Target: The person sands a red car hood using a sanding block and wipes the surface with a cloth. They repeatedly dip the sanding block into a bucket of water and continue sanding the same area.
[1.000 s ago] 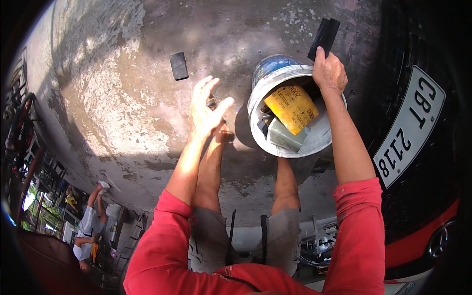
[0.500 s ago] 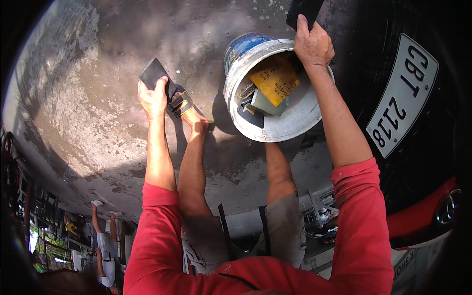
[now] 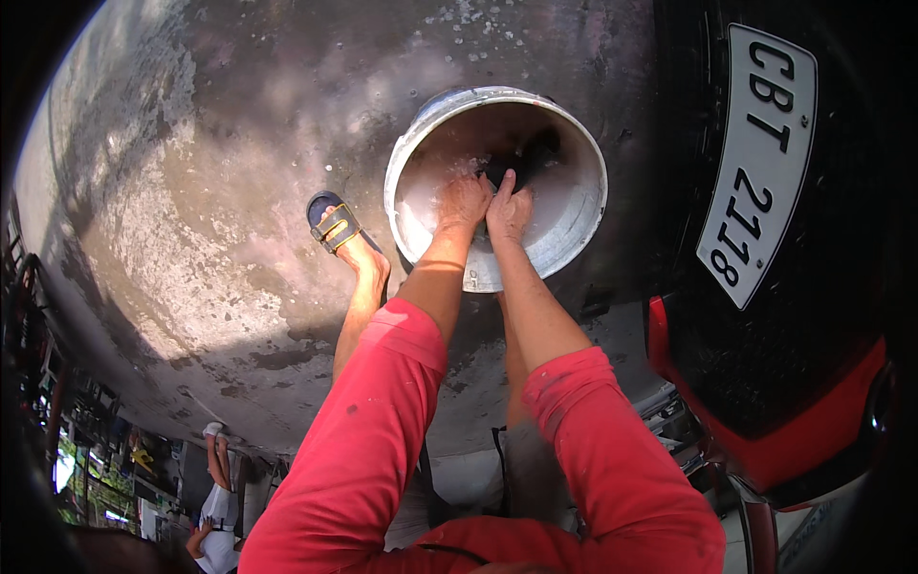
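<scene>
A white-rimmed bucket (image 3: pixel 406 234) stands upright on the floor in front of me. Both my hands reach down inside it, close together. My left hand (image 3: pixel 462 201) has its fingers curled inward near the middle. Beside it, my right hand (image 3: pixel 512 212) has its thumb pointing away from me. Between and beyond the fingertips is a black flat piece (image 3: pixel 499 170), partly covered by the fingers; both hands seem closed on it. Dark shapes lie further back in the bucket, too shadowed to name. The bucket's lower inside looks pinkish and cloudy.
To the right is a black vehicle panel (image 3: pixel 688 354) bearing a white number plate (image 3: pixel 760 163), with a red lamp (image 3: pixel 803 426) below. My sandalled foot (image 3: pixel 335 225) stands left of the bucket on stained concrete (image 3: pixel 220 258). Another person (image 3: pixel 220 502) is at the lower left.
Both hands, earlier apart with a black flat piece each, have come together inside the bucket. The bucket now appears upright; the yellow sheet and other contents no longer show.
</scene>
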Motion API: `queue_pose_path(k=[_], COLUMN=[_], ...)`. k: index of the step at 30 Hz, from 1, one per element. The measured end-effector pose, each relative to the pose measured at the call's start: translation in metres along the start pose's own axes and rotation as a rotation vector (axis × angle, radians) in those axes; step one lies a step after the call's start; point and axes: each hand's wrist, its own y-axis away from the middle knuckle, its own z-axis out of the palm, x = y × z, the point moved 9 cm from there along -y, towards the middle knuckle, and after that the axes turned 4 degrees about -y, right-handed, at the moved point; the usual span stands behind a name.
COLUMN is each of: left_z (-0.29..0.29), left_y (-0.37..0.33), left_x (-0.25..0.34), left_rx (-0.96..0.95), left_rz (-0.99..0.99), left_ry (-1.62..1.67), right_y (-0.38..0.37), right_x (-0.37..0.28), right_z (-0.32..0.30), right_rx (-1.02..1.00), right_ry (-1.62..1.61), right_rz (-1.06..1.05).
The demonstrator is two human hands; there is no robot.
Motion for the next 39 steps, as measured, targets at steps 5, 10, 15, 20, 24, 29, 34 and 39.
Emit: queue_pose_path(k=[5, 10, 15, 20, 24, 29, 34, 39], left_z=[0.009, -0.034, -0.107, -0.098, -0.138, -0.124, -0.082, -0.103], left_y=[-0.040, -0.012, 0.110, 0.198, 0.283, 0.310, 0.286, 0.244], left_x=[0.004, 0.012, 0.067, 0.084, 0.116, 0.155, 0.128, 0.113], left_rx=[-0.123, -0.028, 0.399, -0.003, 0.063, 0.009, 0.092, 0.691], left_rz=[0.121, 0.063, 0.118, -0.182, -0.141, -0.056, 0.075, 0.567], left_ry=[-0.120, 0.026, 0.336, 1.341, 1.259, 1.103, 0.808, -0.013], right_y=[-0.057, -0.062, 0.025, 0.124, 0.193, 0.262, 0.289, 0.212], right_x=[0.024, 0.011, -0.008, -0.042, -0.070, -0.061, 0.017, 0.267], right_z=[0.047, 0.004, -0.100, -0.177, -0.210, -0.205, -0.221, -0.202], right_rx=[-0.076, -0.410, 0.101, -0.005, -0.166, -0.149, -0.471, -0.313], right_ry=[0.392, 0.610, -0.061, -0.346, -0.405, -0.467, -0.354, -0.515], right_rz=[-0.392, -0.239, -0.482, -0.311, -0.361, -0.743, -0.559, 0.066])
